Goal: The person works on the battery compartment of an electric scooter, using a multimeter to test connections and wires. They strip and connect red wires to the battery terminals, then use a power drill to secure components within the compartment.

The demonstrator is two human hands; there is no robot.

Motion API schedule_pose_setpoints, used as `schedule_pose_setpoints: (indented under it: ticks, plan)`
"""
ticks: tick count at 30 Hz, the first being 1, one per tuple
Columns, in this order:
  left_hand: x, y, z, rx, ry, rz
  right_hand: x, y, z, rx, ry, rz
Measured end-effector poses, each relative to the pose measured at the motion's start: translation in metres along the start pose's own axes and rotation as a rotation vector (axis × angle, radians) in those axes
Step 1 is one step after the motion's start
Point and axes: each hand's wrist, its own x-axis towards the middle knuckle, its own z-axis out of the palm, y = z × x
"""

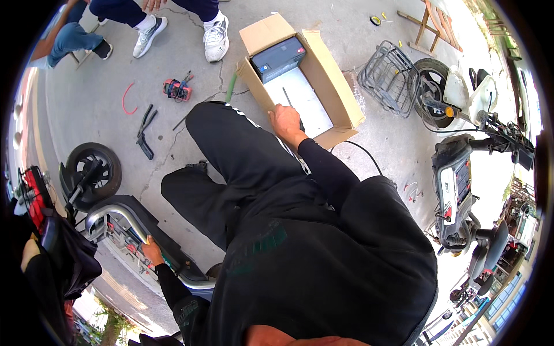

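My right hand is closed at the near left side of an open cardboard box. It holds what looks like a screwdriver, its thin dark shaft pointing away over the box and its dark handle partly hidden by the hand. Inside the box, a black battery sits at the far end, beside white foam. At lower left, my left hand is wrapped round the curved silver rail of a scooter; a small yellow spot shows at its fingers, too small to name.
On the concrete lie a red-and-black meter, a black-handled tool, a red wire and a roll of tape. A wire basket and a dismantled scooter stand right. Other people's legs are at the far side.
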Motion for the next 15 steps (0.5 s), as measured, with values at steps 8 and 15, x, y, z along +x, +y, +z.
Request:
schedule_pose_setpoints:
  ticks: [8, 15]
  plan:
    - [0.004, -0.011, 0.007, 0.088, 0.061, 0.000, -0.005, -0.012, 0.003, 0.070, -0.002, 0.052]
    - [-0.005, -0.003, 0.011, 0.192, 0.171, 0.003, -0.006, 0.002, 0.004, 0.136, 0.009, 0.127]
